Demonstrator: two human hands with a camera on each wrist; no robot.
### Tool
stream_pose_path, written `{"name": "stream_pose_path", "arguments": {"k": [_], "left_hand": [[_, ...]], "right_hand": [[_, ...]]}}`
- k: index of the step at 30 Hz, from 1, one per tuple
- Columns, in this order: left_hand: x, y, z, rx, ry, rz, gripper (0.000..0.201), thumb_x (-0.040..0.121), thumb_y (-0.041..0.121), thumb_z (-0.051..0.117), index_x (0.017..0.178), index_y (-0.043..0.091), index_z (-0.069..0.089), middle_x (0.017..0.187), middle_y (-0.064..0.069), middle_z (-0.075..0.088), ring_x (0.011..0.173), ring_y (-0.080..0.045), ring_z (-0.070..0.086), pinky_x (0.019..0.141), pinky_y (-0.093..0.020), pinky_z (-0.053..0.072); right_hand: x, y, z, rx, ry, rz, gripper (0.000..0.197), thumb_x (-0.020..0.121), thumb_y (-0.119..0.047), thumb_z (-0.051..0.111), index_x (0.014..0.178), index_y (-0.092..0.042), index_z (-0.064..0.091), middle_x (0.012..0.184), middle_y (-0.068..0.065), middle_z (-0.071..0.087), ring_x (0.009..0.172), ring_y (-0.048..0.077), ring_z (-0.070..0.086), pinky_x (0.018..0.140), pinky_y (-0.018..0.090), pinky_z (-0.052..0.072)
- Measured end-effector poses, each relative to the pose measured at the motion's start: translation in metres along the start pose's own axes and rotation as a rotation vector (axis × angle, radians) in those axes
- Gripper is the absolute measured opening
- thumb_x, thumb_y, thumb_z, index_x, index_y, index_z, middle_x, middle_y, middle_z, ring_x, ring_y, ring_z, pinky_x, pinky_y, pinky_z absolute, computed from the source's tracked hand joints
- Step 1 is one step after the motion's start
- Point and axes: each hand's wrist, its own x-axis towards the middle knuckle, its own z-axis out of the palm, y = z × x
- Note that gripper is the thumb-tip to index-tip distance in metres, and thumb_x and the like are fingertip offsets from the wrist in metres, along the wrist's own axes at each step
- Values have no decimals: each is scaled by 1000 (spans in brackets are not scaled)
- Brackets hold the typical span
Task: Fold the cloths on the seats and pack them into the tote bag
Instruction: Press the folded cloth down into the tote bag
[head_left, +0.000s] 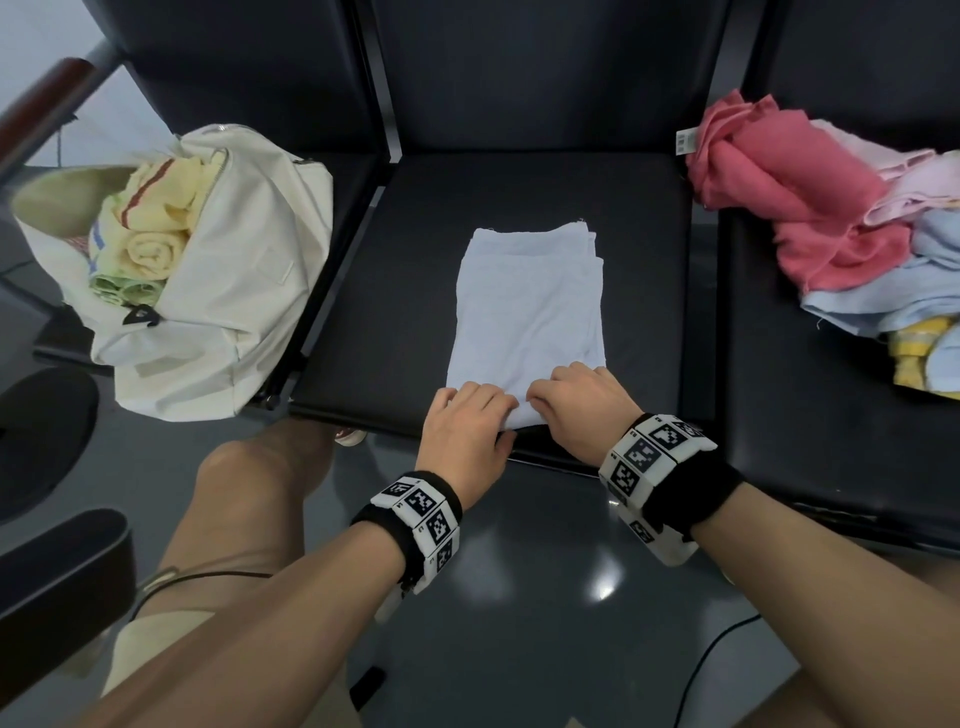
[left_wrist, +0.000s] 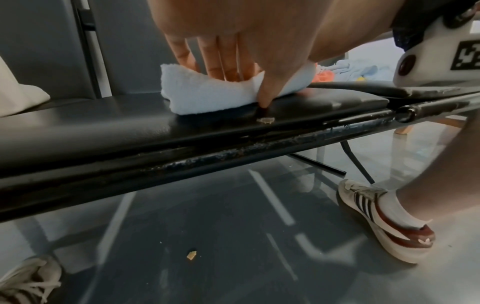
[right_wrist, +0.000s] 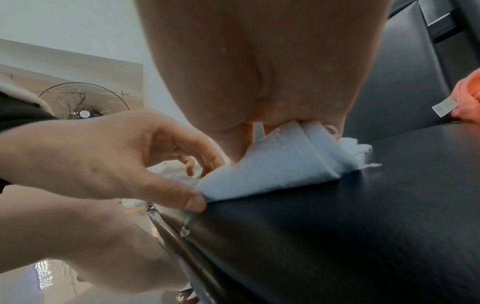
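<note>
**Both hands roll the near end of a white cloth on the middle seat**

Nearest the person, the left hand (head_left: 466, 422) and the right hand (head_left: 582, 396) sit side by side at the front edge of the middle seat (head_left: 395, 291), both on the near end of the white cloth (head_left: 530, 301). Each grip is clamped on that cloth: in the left wrist view the left fingers (left_wrist: 215, 59) lie on top of the turned-up end while the thumb presses down at its front, its tip reaching the black seat pad. In the right wrist view the cloth's near end stands up as a thick fold, pinched under the right hand, and the left thumb (right_wrist: 182, 197) touches its lower corner.

Beyond the hands, the white cloth lies flat as a long folded strip running away toward the seat back, with layered edges showing at its far right corner.

To the left, on the neighbouring seat, stands the cream tote bag (head_left: 234, 291), its mouth open and tilted; rolled yellow and green cloths (head_left: 150, 244) are inside it.

To the right, on the third seat, a loose pile of cloths (head_left: 831, 234) lies unfolded: red on top, with pink, light blue and yellow beneath and beside it. It is well apart from the white cloth.
</note>
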Motion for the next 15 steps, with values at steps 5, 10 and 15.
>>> {"name": "stream_pose_path", "arguments": {"k": [5,10,15], "left_hand": [[4,2,-3,17,-45,-35,21,86,11,60,102,18,71,90,6,69,85,-22,60,82,-38,40],[13,6,-8,79,-200,-94,33,93,9,49,120,21,64,102,8,67,101,-18,54,93,-35,28],[17,7,-8,-6,-165,-196,21,99,15,38,115,25,48,88,6,62,90,-17,55,89,-30,25]], "right_hand": [[1,1,4,10,85,2,30,101,-30,40,103,-19,68,98,-1,53,92,21,46,84,37,38],[1,0,-2,49,151,-27,20,93,-35,55,106,-21,60,104,-3,56,102,21,49,92,35,35],[-3,0,-1,22,90,-46,25,88,-23,59,112,-22,58,106,-3,58,105,22,49,93,34,31]]}}
